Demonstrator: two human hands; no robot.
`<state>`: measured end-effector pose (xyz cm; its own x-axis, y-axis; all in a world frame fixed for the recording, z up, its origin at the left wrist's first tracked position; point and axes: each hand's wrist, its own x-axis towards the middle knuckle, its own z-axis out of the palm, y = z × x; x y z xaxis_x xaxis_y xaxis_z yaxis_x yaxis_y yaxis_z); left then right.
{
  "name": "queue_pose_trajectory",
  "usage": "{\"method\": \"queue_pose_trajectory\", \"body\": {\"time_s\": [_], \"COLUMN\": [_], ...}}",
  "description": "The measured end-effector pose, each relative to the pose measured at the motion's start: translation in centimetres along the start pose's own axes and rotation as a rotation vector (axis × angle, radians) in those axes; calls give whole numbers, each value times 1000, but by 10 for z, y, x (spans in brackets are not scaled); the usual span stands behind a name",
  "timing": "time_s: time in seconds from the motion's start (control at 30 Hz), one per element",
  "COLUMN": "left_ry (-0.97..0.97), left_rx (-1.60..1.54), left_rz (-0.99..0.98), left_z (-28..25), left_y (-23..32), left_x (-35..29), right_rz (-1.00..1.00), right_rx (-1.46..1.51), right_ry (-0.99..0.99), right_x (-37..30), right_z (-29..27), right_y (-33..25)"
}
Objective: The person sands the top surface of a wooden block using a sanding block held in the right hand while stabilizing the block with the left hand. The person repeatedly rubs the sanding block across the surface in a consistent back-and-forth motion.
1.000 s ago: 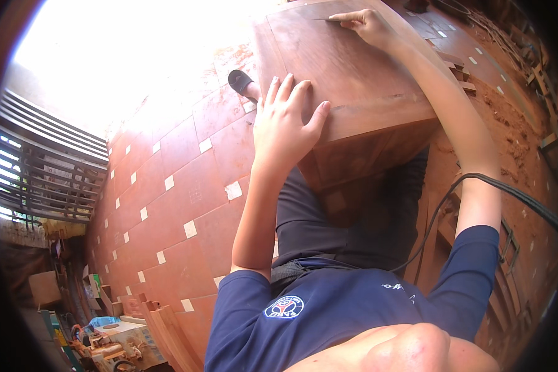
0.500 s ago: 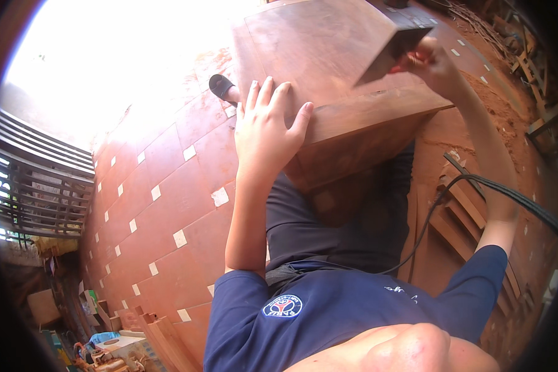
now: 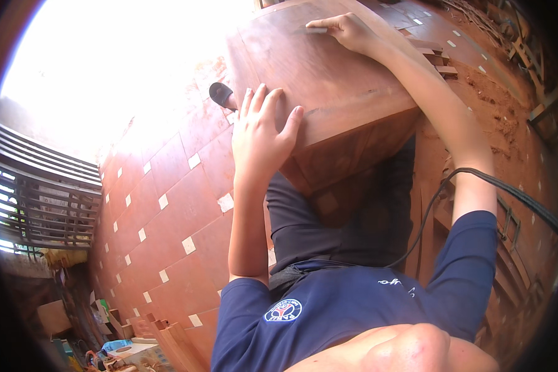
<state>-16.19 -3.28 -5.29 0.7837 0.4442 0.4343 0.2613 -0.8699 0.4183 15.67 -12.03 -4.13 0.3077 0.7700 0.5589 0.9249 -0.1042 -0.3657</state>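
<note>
A reddish-brown wooden cabinet piece (image 3: 328, 80) stands in front of me, its flat top facing the camera. My left hand (image 3: 260, 133) lies flat on the near left edge of that top, fingers spread. My right hand (image 3: 352, 31) reaches to the far side and pinches a small flat grey tool (image 3: 311, 30) pressed against the wood. My dark trousers and blue shirt fill the lower middle of the view.
The floor is red tile with small white squares (image 3: 167, 204). A black cable (image 3: 508, 192) runs over my right arm. A black shoe (image 3: 220, 94) shows beside the cabinet. Wooden frames (image 3: 527, 111) lie at right, clutter and boxes (image 3: 111, 347) at lower left.
My right hand has moved from the cabinet's right corner back to the far top surface with the tool. The left hand stayed on the near edge; the view shifted.
</note>
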Motion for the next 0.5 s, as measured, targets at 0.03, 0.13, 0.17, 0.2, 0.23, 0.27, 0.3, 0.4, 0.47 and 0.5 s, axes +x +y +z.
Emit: {"method": "queue_pose_trajectory", "body": {"time_s": [0.03, 0.13, 0.17, 0.2, 0.23, 0.27, 0.3, 0.4, 0.47, 0.5], "left_ry": [28, 161, 226, 453, 573, 696, 711, 193, -500, -758], "left_rx": [-2, -80, -102, -165, -312, -450, -575, -893, -1063, -1232], "left_rz": [-1, 26, 26, 128, 227, 327, 504, 972, 952, 810], "left_z": [-2, 0, -4, -4, -3, -4, -3, -1, 9, 29], "left_y": [-3, 0, 0, 7, 13, 19, 20, 67, 110, 130], "left_x": [-3, -4, -7, -10, -21, -38, -62, -117, -137, -152], "right_rz": [68, -141, -166, -167, -168, -177, -102, 110, 96, 159], "right_rx": [-101, 21, 61, 78, 86, 101, 248, 500, 516, 540], "right_ry": [-98, -55, -95, -122, -150, -175, -188, -186, -150, -88], "right_x": [-5, -49, -63, -82, -99, -109, -114, -129, -101, -80], "right_z": [-7, -26, -39, -54, -73, -86, -94, -120, -113, -103], "right_y": [-24, -33, -51, -65, -80, -83, -76, -61, -46, -35]}}
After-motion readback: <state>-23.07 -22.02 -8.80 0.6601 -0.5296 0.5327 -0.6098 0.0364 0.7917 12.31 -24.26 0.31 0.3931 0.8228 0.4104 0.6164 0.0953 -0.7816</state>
